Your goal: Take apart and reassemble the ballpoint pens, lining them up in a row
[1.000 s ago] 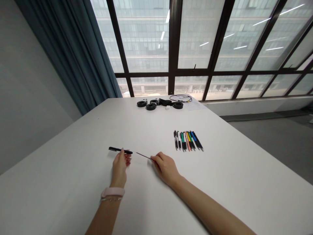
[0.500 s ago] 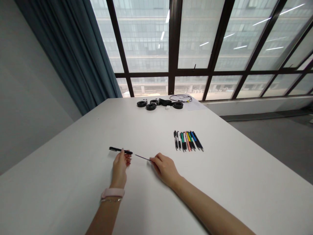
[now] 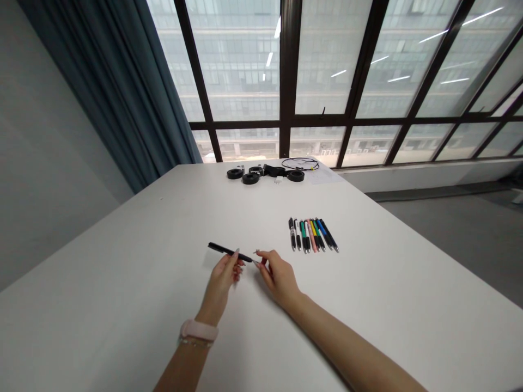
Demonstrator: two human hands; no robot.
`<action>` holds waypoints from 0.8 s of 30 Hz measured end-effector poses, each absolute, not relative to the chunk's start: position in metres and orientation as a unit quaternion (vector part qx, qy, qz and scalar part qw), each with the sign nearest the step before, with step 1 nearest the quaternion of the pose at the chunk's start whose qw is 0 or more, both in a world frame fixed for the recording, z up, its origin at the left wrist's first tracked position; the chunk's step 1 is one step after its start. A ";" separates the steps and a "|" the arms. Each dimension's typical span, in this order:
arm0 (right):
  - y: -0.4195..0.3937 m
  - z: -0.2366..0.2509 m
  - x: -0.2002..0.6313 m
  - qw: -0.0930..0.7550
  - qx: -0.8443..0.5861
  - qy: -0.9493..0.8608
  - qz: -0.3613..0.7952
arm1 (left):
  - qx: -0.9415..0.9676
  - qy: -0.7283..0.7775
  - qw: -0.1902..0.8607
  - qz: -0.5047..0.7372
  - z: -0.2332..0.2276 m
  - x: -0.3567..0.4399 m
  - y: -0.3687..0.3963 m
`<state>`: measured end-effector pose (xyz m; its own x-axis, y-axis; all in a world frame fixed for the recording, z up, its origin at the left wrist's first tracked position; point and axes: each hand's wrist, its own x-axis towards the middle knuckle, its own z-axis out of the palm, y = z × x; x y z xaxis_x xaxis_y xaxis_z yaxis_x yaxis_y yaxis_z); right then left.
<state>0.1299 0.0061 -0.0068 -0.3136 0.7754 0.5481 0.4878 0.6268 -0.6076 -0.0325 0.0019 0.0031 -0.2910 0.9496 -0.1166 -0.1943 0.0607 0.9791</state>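
A person's two bare hands meet over a white bench (image 3: pixel 122 305), working on a black pen (image 3: pixel 229 251). The left hand (image 3: pixel 223 277), a pink band (image 3: pixel 199 330) on its wrist, has its fingers (image 3: pixel 236 260) closed around the pen's barrel near the tip end, so that the barrel sticks out up and to the left of those fingers, raised just above the bench. The right hand (image 3: pixel 280 276) sits just beside it, its fingers (image 3: pixel 263 257) pinched narrow on something small and pale at the pen's tip; what that piece is cannot be told at this size. The two sets of fingers are close together, nearly touching, with the pen's tip between them.

Beyond the right fingers, up and to the right and well apart from them, a row of pens (image 3: pixel 312 235) lies side by side on the bench: black, white, green, pink, yellow and blue barrels, all pointing roughly the same way. Much farther off, at the bench's far edge beyond both hands, lie several black rings (image 3: pixel 250 176), a coiled cable (image 3: pixel 300 163) and a sheet of paper (image 3: pixel 322 175). A dark blue curtain (image 3: pixel 110 87) hangs to the far left of the left fingers, beside tall windows (image 3: pixel 327 60) with dark frames that look onto another building.
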 end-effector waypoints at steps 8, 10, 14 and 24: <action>0.006 -0.007 0.130 0.445 -0.367 -0.799 0.170 | 0.322 0.529 0.528 0.581 0.007 -0.027 0.000; 0.006 -0.008 0.129 0.446 -0.355 -0.806 0.161 | 0.328 0.530 0.537 0.568 0.006 -0.026 0.000; 0.006 -0.008 0.128 0.448 -0.351 -0.807 0.157 | 0.327 0.529 0.548 0.560 0.006 -0.024 0.000; 0.004 -0.003 0.129 0.454 -0.348 -0.804 0.164 | 0.357 0.534 0.519 0.564 0.006 -0.025 -0.001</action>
<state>0.1287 0.0038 -0.0035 -0.3457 0.7086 0.6152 0.4113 0.7037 -0.5794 -0.0254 -0.0006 0.0062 -0.2061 0.9668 -0.1512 -0.2046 0.1085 0.9728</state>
